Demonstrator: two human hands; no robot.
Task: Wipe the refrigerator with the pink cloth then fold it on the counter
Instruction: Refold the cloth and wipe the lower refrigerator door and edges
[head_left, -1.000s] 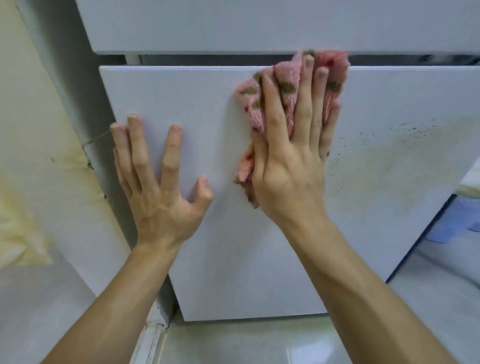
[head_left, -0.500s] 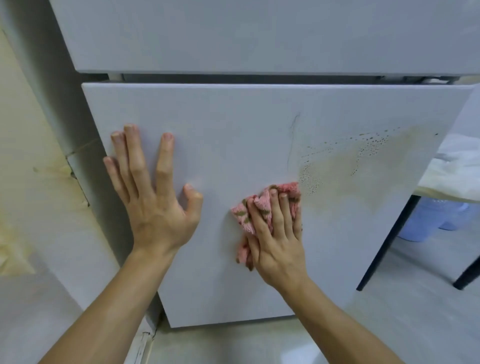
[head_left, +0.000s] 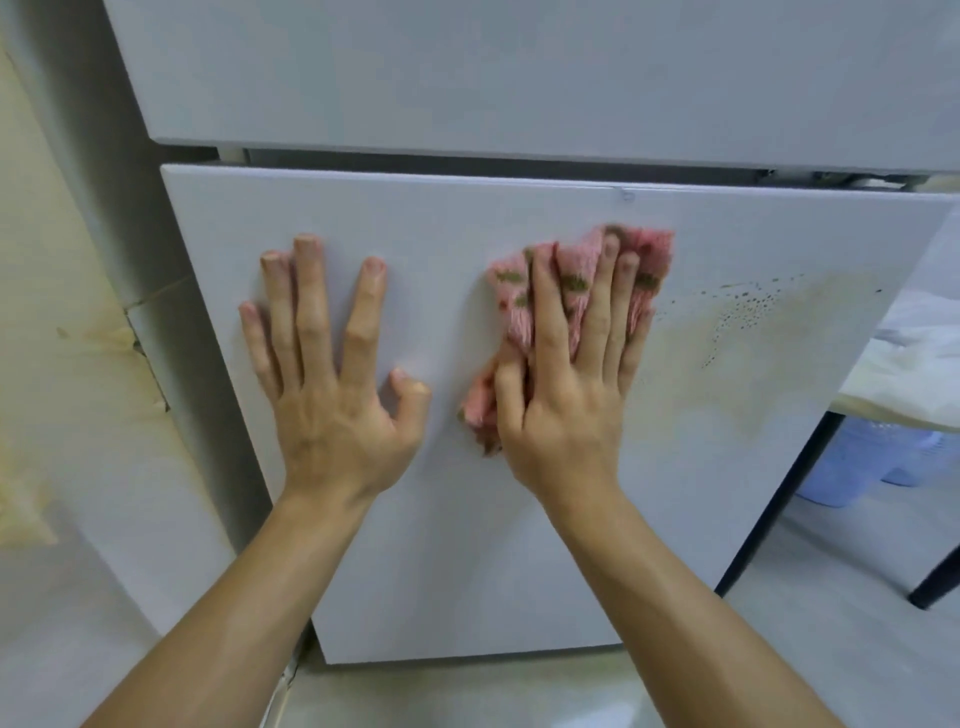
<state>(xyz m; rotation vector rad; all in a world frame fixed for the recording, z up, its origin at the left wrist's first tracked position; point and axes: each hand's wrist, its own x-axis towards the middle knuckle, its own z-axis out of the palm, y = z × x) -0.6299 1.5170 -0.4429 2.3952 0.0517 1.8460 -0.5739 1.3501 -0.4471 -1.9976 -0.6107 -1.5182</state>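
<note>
The white refrigerator fills the view, its lower door (head_left: 467, 561) below the upper door (head_left: 519, 78). My right hand (head_left: 566, 415) presses the pink cloth (head_left: 649, 249), bunched and patterned in green, flat against the upper middle of the lower door, with the fingers spread straight over it. My left hand (head_left: 332, 400) rests flat on the same door, to the left of the cloth, with its fingers spread. A yellowish stain with dark specks (head_left: 753, 332) marks the door just right of the cloth.
On the right, a table (head_left: 904, 400) with a light cover and dark legs stands beside the fridge, with blue plastic bins (head_left: 872, 462) under it. A stained, cracked wall (head_left: 52, 312) runs along the left. Pale floor lies below the door.
My right hand swept the cloth from the door's top edge down to mid-door, and now it is back up near the top, beside the stain. My left hand stayed flat on the door.
</note>
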